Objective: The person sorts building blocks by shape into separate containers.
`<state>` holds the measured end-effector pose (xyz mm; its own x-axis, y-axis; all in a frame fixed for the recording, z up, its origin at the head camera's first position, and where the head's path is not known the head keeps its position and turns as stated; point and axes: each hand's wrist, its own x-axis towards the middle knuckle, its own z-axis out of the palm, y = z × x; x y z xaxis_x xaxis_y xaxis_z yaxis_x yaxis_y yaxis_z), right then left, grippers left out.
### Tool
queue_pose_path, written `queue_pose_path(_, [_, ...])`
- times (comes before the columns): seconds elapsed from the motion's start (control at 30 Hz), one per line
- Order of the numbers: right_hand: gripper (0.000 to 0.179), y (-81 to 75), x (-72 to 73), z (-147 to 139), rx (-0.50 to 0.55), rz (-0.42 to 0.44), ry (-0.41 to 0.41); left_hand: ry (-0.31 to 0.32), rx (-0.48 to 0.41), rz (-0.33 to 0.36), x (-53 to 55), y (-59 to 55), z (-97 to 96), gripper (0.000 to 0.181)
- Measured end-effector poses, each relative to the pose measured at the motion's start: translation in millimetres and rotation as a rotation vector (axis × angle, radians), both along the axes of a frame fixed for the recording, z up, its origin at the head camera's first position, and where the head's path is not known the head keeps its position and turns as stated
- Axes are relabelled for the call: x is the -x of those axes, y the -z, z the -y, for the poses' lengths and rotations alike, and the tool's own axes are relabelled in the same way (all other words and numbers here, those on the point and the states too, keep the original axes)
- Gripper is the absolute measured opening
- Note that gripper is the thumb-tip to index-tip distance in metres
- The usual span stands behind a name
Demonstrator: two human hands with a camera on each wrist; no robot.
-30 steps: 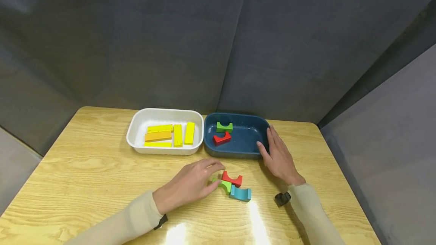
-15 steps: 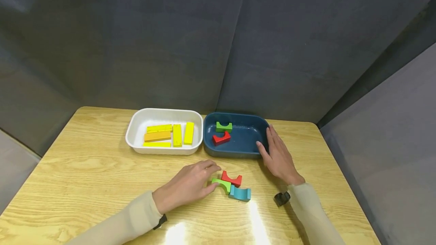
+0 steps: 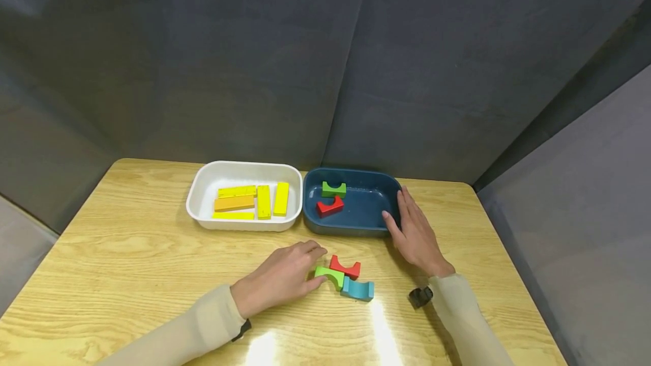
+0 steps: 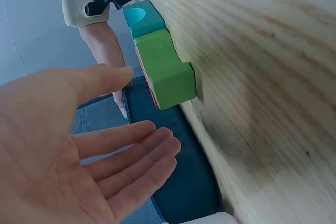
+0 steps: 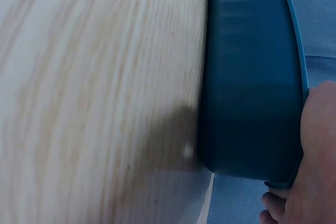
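In the head view my left hand, fingers loosely extended, is beside a green arch block on the table. The left wrist view shows a gap between the thumb and fingertips of that hand and the green block. Against the green block lie a red arch block and a teal arch block. My right hand holds the right end of a dark blue bin, thumb over the rim and fingers along the outside. Inside that bin are another green arch block and another red one.
A white bin stands directly left of the dark blue one, with several yellow blocks and an orange block in it. Both stand near the back edge of the wooden table, before a dark curtain.
My left hand has drawn slightly left, uncovering more of the green block on the table. My right hand, both bins and the blocks stay essentially where they were.
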<state>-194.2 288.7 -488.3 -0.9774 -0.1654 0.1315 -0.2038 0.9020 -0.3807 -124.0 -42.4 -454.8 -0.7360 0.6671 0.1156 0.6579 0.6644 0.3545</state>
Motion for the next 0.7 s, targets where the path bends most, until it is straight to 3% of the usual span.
queue_pose_path(0.7, [0.082,0.1,0.5,0.4,0.0,-0.004,0.001,0.033,0.015,0.029,2.9,3.8,-7.8,0.037])
